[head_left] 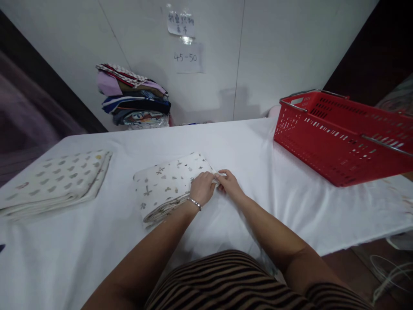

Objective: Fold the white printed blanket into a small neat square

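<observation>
A folded white cloth with small printed shapes (164, 183) lies on the white-covered table (245, 146) in front of me. My left hand (201, 187), with a bracelet on the wrist, rests on the cloth's right edge with fingers curled over it. My right hand (228, 181) pinches the same right corner of the cloth, touching the left hand.
A second folded spotted cloth (54, 181) lies at the table's left. A red plastic basket (342, 137) with metal handles stands at the right. A stack of folded fabrics (134, 99) sits against the white wall behind. Paper notes (181, 23) are taped on the wall.
</observation>
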`<state>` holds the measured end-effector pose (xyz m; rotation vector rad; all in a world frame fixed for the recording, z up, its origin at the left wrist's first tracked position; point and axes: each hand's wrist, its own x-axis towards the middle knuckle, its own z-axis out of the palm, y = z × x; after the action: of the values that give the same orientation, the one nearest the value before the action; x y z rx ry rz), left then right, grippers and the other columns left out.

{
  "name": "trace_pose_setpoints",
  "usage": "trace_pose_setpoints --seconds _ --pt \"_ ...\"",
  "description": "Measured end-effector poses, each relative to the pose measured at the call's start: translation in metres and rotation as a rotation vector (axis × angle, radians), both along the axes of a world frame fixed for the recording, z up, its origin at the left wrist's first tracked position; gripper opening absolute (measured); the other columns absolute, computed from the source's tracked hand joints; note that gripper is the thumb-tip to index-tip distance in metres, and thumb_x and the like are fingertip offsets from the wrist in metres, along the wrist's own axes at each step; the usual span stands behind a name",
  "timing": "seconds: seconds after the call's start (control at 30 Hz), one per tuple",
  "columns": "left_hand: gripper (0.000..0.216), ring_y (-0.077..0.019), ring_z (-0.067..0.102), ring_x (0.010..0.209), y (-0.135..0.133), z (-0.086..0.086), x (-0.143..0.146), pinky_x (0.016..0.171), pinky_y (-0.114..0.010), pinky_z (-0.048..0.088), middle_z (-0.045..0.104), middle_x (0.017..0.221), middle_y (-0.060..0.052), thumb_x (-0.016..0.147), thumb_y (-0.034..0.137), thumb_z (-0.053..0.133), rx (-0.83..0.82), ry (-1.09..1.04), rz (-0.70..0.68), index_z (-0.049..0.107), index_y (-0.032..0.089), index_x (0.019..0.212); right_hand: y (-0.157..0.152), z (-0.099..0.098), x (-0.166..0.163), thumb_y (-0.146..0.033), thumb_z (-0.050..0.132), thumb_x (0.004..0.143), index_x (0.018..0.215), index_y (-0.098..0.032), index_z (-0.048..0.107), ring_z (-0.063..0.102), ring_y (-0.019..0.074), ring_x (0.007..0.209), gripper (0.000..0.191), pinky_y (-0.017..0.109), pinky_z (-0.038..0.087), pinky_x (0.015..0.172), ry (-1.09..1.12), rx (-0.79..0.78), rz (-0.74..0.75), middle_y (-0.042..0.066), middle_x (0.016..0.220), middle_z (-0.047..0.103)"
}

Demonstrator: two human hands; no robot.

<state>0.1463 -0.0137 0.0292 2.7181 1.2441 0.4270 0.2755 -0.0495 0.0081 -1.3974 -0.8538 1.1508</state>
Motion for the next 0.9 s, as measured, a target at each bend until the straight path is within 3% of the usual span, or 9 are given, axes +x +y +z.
trace_pose_setpoints --seconds 0.27,0.53,0.67,0.9 --pt "0.024 -0.0221 0.051 0.097 -0.006 -0.005 -0.004 0.084 -0.037 0.042 0.060 0.096 -0.006 0.077 0.013 0.050 -0.013 -0.106 -0.011 0.056 0.022 0.099 0.011 0.003 0.000 -0.047 0.063 0.072 0.093 -0.019 0.051 0.043 0.0064 0.034 0.037 0.016 0.028 0.033 -0.052 -0.108 0.027 -0.008 0.045 0.049" --pt "0.034 -0.0211 0.051 0.100 -0.021 -0.008 -0.020 0.086 -0.037 0.041 0.061 0.106 -0.006 0.077 0.010 0.051 0.014 -0.183 -0.086 0.055 0.018 0.109 0.012 -0.002 0.005 -0.038 0.060 0.068 0.096 -0.019 0.051 0.040 0.0072 0.033 0.035 0.017 0.025 0.032 -0.110 -0.071 0.080 -0.009 0.045 0.049" --pt "0.031 -0.0233 0.051 0.102 -0.034 -0.002 -0.053 0.086 -0.039 0.040 0.061 0.106 -0.006 0.079 0.012 0.049 0.045 -0.104 0.007 0.055 0.018 0.109 0.012 -0.002 0.005 -0.041 0.062 0.065 0.096 -0.019 0.052 0.037 0.0064 0.032 0.039 0.017 0.023 0.032 -0.115 -0.097 0.061 -0.008 0.045 0.050" --pt "0.030 -0.0236 0.050 0.108 -0.049 -0.006 -0.144 0.092 -0.040 0.037 0.060 0.112 -0.008 0.082 0.026 0.053 0.055 -0.071 0.224 0.055 0.022 0.111 0.013 0.001 0.008 -0.041 0.064 0.065 0.097 -0.019 0.054 0.038 0.0062 0.034 0.039 0.016 0.023 0.033 -0.121 -0.133 0.065 -0.006 0.046 0.051"
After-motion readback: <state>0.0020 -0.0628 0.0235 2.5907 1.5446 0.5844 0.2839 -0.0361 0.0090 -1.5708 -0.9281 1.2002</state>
